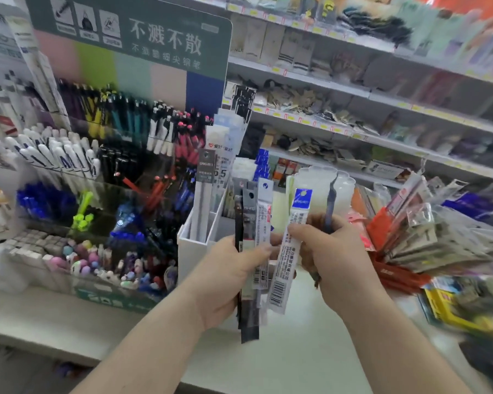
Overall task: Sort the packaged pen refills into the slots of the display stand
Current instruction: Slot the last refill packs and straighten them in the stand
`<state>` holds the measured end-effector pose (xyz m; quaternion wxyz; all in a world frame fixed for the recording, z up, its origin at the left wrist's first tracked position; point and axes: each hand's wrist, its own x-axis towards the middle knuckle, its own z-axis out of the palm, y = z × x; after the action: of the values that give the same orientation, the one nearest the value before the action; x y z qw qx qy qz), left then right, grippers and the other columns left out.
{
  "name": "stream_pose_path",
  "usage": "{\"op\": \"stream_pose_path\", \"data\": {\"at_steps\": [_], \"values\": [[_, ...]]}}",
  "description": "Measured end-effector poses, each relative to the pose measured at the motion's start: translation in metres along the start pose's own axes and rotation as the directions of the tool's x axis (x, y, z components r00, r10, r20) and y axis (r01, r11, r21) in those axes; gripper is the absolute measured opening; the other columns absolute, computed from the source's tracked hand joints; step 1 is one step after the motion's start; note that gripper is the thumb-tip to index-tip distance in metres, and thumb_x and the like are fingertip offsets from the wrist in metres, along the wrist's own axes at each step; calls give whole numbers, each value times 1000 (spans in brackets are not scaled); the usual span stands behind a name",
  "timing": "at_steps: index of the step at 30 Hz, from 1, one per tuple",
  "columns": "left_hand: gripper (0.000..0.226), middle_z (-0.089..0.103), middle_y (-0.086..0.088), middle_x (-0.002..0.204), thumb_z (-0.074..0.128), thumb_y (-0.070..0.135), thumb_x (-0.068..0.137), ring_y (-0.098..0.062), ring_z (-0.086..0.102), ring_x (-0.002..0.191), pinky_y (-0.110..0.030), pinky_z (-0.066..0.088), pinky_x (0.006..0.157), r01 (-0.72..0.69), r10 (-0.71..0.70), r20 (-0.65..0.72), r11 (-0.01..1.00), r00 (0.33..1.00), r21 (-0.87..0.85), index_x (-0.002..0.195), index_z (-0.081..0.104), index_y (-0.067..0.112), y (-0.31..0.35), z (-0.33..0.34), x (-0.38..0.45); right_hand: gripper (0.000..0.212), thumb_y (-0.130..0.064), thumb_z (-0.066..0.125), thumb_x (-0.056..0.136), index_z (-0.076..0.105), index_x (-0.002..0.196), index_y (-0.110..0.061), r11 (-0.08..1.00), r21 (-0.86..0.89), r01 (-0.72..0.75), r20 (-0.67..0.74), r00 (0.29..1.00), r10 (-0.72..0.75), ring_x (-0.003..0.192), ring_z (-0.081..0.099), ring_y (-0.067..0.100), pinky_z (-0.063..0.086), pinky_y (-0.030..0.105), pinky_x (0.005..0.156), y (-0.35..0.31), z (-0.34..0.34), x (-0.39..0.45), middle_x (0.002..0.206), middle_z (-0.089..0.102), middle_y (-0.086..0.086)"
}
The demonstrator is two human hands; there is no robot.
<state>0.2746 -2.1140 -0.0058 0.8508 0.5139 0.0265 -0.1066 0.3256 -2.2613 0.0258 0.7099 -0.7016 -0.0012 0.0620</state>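
My left hand grips a small bundle of packaged pen refills, dark and white packets fanned upright. My right hand pinches one white refill packet with a blue top label between thumb and fingers; a dark pen-like item also sticks up from that hand. Both hands hover just in front of the white slotted display stand. Its slots hold several upright refill packets, with taller packets behind them.
A large pen display rack with many pens stands to the left. A fanned pile of packaged goods lies to the right on the white counter. Store shelves run behind.
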Motion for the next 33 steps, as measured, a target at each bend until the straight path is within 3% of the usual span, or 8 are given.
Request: {"op": "stream_pose_path", "data": {"at_steps": [3, 9, 12, 14, 20, 26, 29, 33], "values": [[19, 78, -7, 98, 45, 11, 105, -20, 74, 77, -35, 58, 67, 32, -29, -46, 998, 999, 59, 113, 63, 12, -8, 8, 7, 12, 1, 62, 84, 64, 75, -6, 998, 61, -8, -67, 998, 12, 34, 31, 15, 20, 20, 37, 1, -14, 0, 57, 50, 18], [10, 76, 6, 79, 55, 24, 102, -8, 67, 62, -23, 44, 54, -40, 62, -98, 976, 993, 213, 99, 64, 23, -16, 17, 17, 30, -2, 68, 86, 56, 65, -20, 983, 184, 10, -77, 997, 4, 33, 28, 12, 22, 19, 36, 1, -17, 4, 51, 50, 3], [12, 69, 11, 69, 81, 39, 75, -3, 59, 57, -19, 45, 52, -57, 88, -95, 956, 992, 286, 77, 69, 34, -15, 19, 17, 43, -4, 66, 90, 62, 55, -29, 968, 247, -39, -45, 998, 52, 36, 34, 13, 24, 21, 38, 4, -15, 9, 54, 51, 3], [23, 71, 8, 71, 82, 38, 58, -7, 63, 63, -20, 52, 58, -62, 103, -109, 943, 989, 326, 77, 71, 31, -16, 20, 19, 32, 3, 63, 89, 60, 68, -20, 974, 224, -42, -32, 998, 50, 36, 33, 14, 24, 22, 38, 8, -16, 13, 54, 48, 6], [17, 67, 2, 65, 78, 6, 82, -8, 61, 58, -17, 47, 50, -26, 83, -199, 962, 976, 273, 92, 68, 15, -23, 27, 29, 25, -5, 64, 87, 54, 75, -24, 976, 200, -92, -39, 994, 102, 37, 29, 13, 23, 18, 37, 13, -38, 31, 63, 49, 6], [16, 65, 2, 68, 78, 16, 82, -8, 60, 60, -17, 43, 48, 8, 65, -250, 959, 966, 282, 94, 68, 13, -32, 49, 46, 26, -16, 66, 94, 53, 72, -16, 992, 83, -100, 110, 990, 90, 38, 24, 9, 22, 20, 37, 18, -68, 50, 46, 40, -7], [11, 69, -1, 72, 74, 14, 86, -9, 59, 56, -18, 39, 45, -19, 99, -412, 981, 906, 194, 95, 68, 11, -32, 57, 54, 44, -22, 64, 97, 55, 54, -21, 989, 124, -80, 22, 997, 77, 36, 23, 12, 19, 19, 39, 17, -93, 71, 42, 37, -6], [9, 69, 1, 66, 58, 5, 96, -7, 57, 49, -16, 34, 38, -129, 173, -559, 985, 811, 118, 90, 63, 11, -29, 69, 59, 31, -33, 56, 101, 48, 75, -19, 988, 137, -67, -47, 996, 74, 37, 25, 15, 18, 20, 39, 23, -127, 101, 46, 38, -1]]}}
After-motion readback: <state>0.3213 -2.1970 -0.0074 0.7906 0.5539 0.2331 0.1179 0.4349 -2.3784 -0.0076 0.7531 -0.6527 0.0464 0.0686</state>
